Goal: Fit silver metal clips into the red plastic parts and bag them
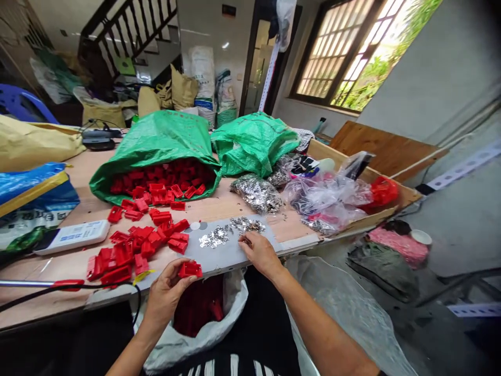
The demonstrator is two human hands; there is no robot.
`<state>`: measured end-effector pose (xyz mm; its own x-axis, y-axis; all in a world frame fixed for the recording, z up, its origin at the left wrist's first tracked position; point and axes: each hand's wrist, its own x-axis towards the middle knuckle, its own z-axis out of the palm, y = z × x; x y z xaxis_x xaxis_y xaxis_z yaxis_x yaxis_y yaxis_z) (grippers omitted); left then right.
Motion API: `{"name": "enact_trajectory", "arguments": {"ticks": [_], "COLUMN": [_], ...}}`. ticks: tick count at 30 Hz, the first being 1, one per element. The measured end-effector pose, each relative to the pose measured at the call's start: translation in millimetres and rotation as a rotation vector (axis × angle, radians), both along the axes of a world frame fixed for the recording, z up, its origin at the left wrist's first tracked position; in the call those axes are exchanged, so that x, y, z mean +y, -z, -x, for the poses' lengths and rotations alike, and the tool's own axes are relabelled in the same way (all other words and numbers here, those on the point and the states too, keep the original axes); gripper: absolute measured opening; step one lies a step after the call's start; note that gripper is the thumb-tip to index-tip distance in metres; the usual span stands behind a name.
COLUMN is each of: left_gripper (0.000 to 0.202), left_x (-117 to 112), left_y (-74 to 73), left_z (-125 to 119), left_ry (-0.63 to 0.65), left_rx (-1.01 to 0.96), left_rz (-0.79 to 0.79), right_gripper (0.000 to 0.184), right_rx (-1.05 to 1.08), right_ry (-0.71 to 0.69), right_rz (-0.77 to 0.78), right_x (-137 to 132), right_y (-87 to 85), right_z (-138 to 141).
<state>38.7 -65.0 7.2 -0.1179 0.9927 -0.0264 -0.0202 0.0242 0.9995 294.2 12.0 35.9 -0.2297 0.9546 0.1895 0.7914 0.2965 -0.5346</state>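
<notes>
Between the thumb and fingers of my left hand [168, 287] is a red plastic housing [190, 269], held just off the table's front edge. My right hand [260, 253] reaches down to a pile of small silver metal pieces [246, 224], its fingertips pinched together. What they pinch, if anything, is too small to make out. A second cluster of metal pieces [214, 237] lies to the left on a pale sheet [235, 256]. Many loose red housings [136, 243] are heaped left of the sheet, in front of a green woven sack [160, 136] full of them.
Below the table edge, an open white sack [235, 303] holds more red pieces. A clear bag of metal pieces [258, 194] sits behind the sheet. At right is a wooden tray [376, 219] with plastic bags. A white box [78, 236] and a black cable [117, 285] lie left.
</notes>
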Motion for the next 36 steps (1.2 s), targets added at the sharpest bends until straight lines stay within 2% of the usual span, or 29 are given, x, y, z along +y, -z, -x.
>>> {"name": "enact_trajectory", "arguments": {"ticks": [9, 12, 19, 26, 32, 36], "left_gripper": [0.034, 0.031, 0.031, 0.030, 0.029, 0.032], "left_x": [-1.9, -0.3, 4.5, 5.1, 10.2, 16.4], "left_y": [-1.1, -1.0, 2.1, -0.6, -8.3, -14.9], "left_z": [1.6, 2.9, 4.2, 3.9, 7.4, 9.7], "left_ry": [0.018, 0.012, 0.018, 0.015, 0.056, 0.096], "left_rx": [0.190, 0.267, 0.309, 0.424, 0.494, 0.517], "left_rz": [-0.078, -0.121, -0.157, -0.197, -0.204, -0.218], "right_gripper": [0.009, 0.008, 0.009, 0.011, 0.029, 0.029], "right_rx": [-0.004, 0.016, 0.052, 0.070, 0.073, 0.076], "right_ry": [-0.114, -0.161, -0.235, -0.261, -0.293, -0.317], "right_rz": [0.035, 0.043, 0.067, 0.100, 0.068, 0.064], "right_x": [-5.8, -9.8, -19.8, -26.5, -28.2, -26.1], "right_y": [-2.1, -3.2, -4.2, -4.6, -0.3, -0.9], "right_z": [36.6, 43.9, 55.7, 59.9, 56.1, 54.3]}}
